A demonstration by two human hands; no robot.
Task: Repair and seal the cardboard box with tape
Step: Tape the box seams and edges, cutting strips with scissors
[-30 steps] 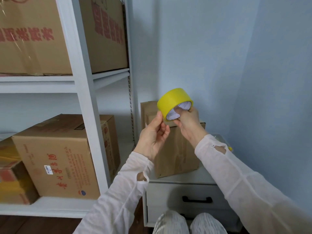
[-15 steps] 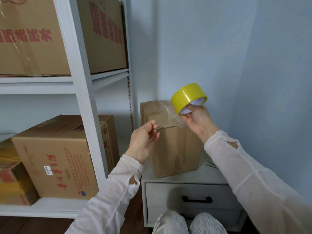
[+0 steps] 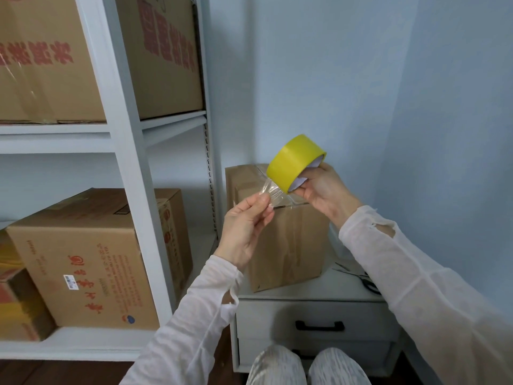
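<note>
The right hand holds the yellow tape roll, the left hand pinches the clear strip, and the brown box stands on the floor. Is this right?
No. The head view shows the brown box on the white drawer cabinet, not the floor. Correct: right hand holding the yellow tape roll, left hand pinching the clear strip.

The tape roll has a smooth yellow plastic skin with a soft sheen and a white inside. The tape strip coming off it is clear, shiny film, slightly wrinkled. The cardboard box is matt brown card, creased, with glossy clear tape across its top. The cabinet below looks matt white, its handle black. The sleeves are thin, sheer white cloth; the floor is dark wood.
</note>
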